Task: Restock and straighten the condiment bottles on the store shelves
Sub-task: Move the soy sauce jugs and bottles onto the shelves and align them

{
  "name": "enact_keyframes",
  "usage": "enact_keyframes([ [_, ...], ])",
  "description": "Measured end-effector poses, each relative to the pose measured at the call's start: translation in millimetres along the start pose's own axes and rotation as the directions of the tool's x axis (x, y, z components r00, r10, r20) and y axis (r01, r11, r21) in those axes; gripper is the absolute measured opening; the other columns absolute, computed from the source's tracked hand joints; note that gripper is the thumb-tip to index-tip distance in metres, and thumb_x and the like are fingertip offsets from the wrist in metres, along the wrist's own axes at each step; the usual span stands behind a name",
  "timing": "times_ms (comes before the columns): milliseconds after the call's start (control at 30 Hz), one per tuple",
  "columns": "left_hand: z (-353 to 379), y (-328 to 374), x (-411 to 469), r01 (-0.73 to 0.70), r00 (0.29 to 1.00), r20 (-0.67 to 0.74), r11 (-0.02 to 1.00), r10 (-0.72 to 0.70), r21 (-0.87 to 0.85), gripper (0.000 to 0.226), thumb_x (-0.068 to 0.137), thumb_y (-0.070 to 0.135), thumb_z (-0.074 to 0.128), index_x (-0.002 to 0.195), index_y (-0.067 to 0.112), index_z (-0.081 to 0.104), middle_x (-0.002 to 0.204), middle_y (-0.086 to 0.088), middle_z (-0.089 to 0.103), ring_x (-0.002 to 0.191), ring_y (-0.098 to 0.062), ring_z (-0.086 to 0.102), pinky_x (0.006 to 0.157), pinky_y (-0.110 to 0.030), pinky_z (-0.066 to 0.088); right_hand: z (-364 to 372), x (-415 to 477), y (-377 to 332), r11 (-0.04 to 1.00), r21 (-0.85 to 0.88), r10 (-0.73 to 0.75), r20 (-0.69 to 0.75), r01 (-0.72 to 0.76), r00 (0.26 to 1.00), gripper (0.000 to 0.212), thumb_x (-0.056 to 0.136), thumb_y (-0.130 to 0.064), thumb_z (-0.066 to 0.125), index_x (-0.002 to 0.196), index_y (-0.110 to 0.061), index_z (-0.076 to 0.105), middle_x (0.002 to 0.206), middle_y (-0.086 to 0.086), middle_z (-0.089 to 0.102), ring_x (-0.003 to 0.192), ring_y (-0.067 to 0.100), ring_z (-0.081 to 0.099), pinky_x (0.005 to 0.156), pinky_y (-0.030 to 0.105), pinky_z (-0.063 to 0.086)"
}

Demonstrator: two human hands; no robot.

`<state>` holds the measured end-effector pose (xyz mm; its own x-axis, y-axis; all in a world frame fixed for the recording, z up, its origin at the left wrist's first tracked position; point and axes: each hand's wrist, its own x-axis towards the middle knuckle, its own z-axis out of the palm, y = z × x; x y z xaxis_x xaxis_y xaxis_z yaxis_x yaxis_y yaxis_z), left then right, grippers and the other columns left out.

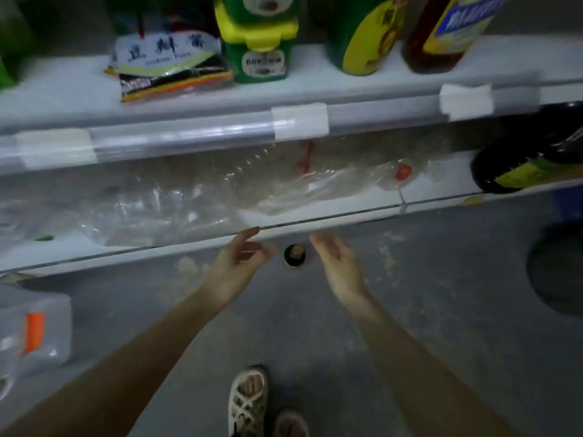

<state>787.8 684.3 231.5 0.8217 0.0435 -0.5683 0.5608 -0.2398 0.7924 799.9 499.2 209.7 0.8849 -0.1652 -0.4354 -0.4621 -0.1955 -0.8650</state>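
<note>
Shelf bay as I log it from the head view:

- Left hand (244,253): fingers loosely spread, holding nothing, fingertips at the front edge of the lower shelf (347,212).
- Right hand (334,257): relaxed, palm turned inward, holding nothing.
- Small dark round top (294,255): between the two hands, touching neither; I cannot tell what it belongs to.
- Dark bottle (530,152): tilted at the lower shelf's right end.
- Clear plastic wrapping (189,197): crumpled across the lower shelf.
- Upper shelf (63,89), left to right: sauce packets (167,64), stacked green tubs (262,55), green-and-yellow bottle (362,36), amber bottle (441,36).
</note>
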Motion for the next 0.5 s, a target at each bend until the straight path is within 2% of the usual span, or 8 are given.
enact_keyframes([
  [100,13,-62,40,0.035,0.999,-0.006,0.999,-0.035,-0.003,0.049,0.091,0.034,0.062,0.137,0.028,0.047,0.113,0.005,0.063,0.101,-0.011,0.059,0.074,-0.016,0.043,20,34,67,0.999,-0.033,0.015,0.004,-0.015,1.0,0.015,0.094,-0.021,0.062,0.101,-0.008,0.065,0.082,-0.012,0.064,0.069,-0.015,0.059,0.068,0.007,0.043],
  [167,21,-104,65,0.055,0.998,-0.006,0.998,-0.055,-0.008,0.052,0.088,0.039,0.066,0.136,0.029,0.048,0.109,0.008,0.064,0.099,-0.008,0.06,0.078,-0.02,0.045,34,55,109,0.997,-0.071,0.03,0.023,-0.029,0.999,0.023,0.094,-0.025,0.062,0.11,-0.009,0.064,0.09,-0.005,0.066,0.08,-0.004,0.062,0.074,0.015,0.042],
  [233,26,-135,85,0.068,0.998,0.002,0.998,-0.068,-0.005,0.062,0.076,0.055,0.068,0.132,0.036,0.049,0.11,0.009,0.064,0.102,-0.008,0.061,0.08,-0.022,0.046,43,72,140,0.992,-0.12,0.056,0.047,-0.05,0.997,0.036,0.093,-0.033,0.062,0.123,-0.014,0.06,0.104,-0.001,0.064,0.095,0.01,0.06,0.081,0.019,0.041],
  [300,34,-161,107,0.069,0.998,0.007,0.998,-0.069,-0.001,0.07,0.066,0.064,0.063,0.13,0.038,0.05,0.11,0.01,0.065,0.104,-0.01,0.061,0.079,-0.023,0.047,52,92,168,0.992,-0.107,0.068,0.063,-0.061,0.996,0.043,0.092,-0.033,0.063,0.131,-0.016,0.054,0.112,-0.004,0.059,0.103,0.01,0.056,0.085,0.019,0.04],
  [367,42,-185,128,0.074,0.997,0.001,0.997,-0.074,-0.015,0.07,0.069,0.059,0.065,0.133,0.035,0.049,0.113,0.008,0.063,0.105,-0.011,0.06,0.075,-0.021,0.045,62,110,192,0.995,-0.088,0.061,0.061,-0.056,0.996,0.041,0.091,-0.027,0.066,0.128,-0.016,0.054,0.107,-0.007,0.059,0.098,0.008,0.056,0.083,0.016,0.041],
  [433,49,-203,146,0.078,0.997,-0.005,0.997,-0.078,-0.021,0.059,0.083,0.047,0.069,0.135,0.032,0.048,0.115,0.006,0.061,0.104,-0.01,0.059,0.074,-0.017,0.044,70,126,212,0.999,-0.034,0.044,0.065,-0.042,0.997,0.027,0.089,-0.018,0.068,0.114,-0.016,0.057,0.097,-0.01,0.061,0.086,0.001,0.058,0.071,0.006,0.042],
  [500,54,-221,161,0.073,0.997,-0.001,0.997,-0.073,-0.017,0.05,0.089,0.041,0.063,0.136,0.033,0.046,0.116,0.007,0.059,0.102,-0.006,0.057,0.073,-0.014,0.044,79,141,232,1.0,-0.023,0.011,0.065,-0.01,0.998,0.022,0.086,-0.016,0.071,0.104,-0.021,0.058,0.094,-0.014,0.062,0.086,-0.005,0.058,0.068,0.005,0.044],
])
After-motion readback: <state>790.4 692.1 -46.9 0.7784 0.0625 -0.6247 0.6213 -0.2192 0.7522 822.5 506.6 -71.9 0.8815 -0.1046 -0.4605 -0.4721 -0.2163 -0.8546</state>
